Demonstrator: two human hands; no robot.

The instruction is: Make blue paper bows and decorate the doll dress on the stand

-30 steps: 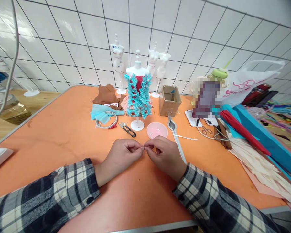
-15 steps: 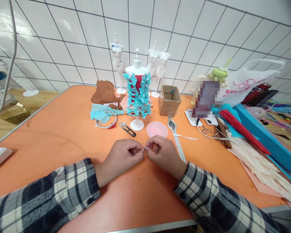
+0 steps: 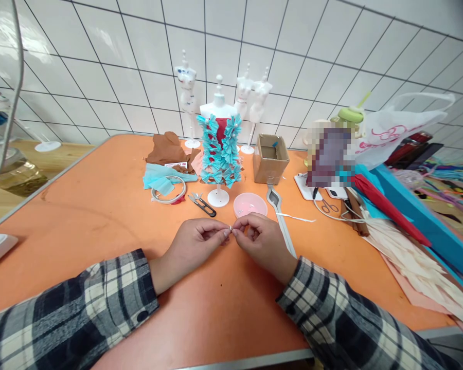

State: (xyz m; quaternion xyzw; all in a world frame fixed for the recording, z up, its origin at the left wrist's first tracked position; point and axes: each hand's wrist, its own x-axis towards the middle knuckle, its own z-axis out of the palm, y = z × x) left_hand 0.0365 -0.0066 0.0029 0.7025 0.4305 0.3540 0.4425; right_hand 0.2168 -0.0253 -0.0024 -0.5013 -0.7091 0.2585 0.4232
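Observation:
My left hand [image 3: 196,241] and my right hand [image 3: 260,239] meet tip to tip above the orange table. Thumb and forefinger of each are pinched together. A tiny whitish speck [image 3: 230,229] shows between the fingertips, too small to name. Just beyond my right hand sits a pink dish [image 3: 250,204] with a few small pale bits in it. Black-handled thread snips [image 3: 202,205] lie past my left hand. Behind them a small white dress form [image 3: 218,109] stands upright, wearing a dark red piece covered with turquoise ruffles [image 3: 231,144].
An embroidery hoop [image 3: 170,201] lies by blue fabric [image 3: 158,177] and brown cloth [image 3: 167,146]. A cardboard box [image 3: 270,167] stands behind a grey strap [image 3: 281,221]. At right are scissors [image 3: 327,206], a phone stand [image 3: 307,187], cream fabric strips [image 3: 412,262] and a plastic bag [image 3: 393,128].
Both hands have risen very slightly, still fingertip to fingertip. The whitish speck between them shows a little more. Nothing else has moved visibly.

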